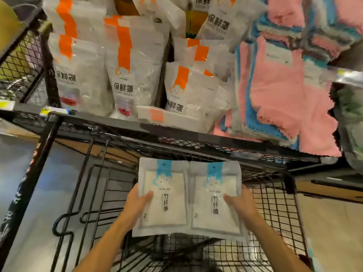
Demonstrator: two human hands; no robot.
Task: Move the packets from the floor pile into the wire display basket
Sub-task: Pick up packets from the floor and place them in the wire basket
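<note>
Over the wire basket (275,203), my left hand (135,205) and right hand (238,205) each pinch a blue-topped packet (163,195); the loose side-by-side pair could slip apart.

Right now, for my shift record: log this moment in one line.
left hand: holds left packet | right hand: holds right packet | packets: side by side above wire basket

White packets (188,197) with blue tops; black wire basket (275,209).
</note>
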